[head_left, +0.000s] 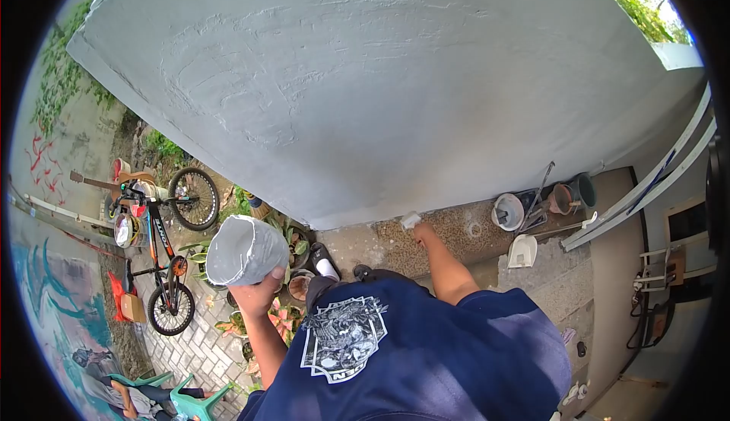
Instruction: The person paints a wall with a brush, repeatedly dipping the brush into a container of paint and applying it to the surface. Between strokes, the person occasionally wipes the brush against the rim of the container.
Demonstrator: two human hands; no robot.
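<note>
My left hand grips a grey-white plastic tub, its rim and sides smeared with a pale coating. The tub is tilted in front of my left side, and its contents are hard to make out. Lower down, over the ground by the foot of the wall, my right hand is closed on a small pale flat piece, perhaps a scraper blade; its exact kind does not show. A large grey-white wall with rough raised streaks rises before me.
At left stand a bicycle, a guitar and potted plants. A person sits by green plastic chairs. Buckets and a white dustpan-like scoop lie right, near white rails.
</note>
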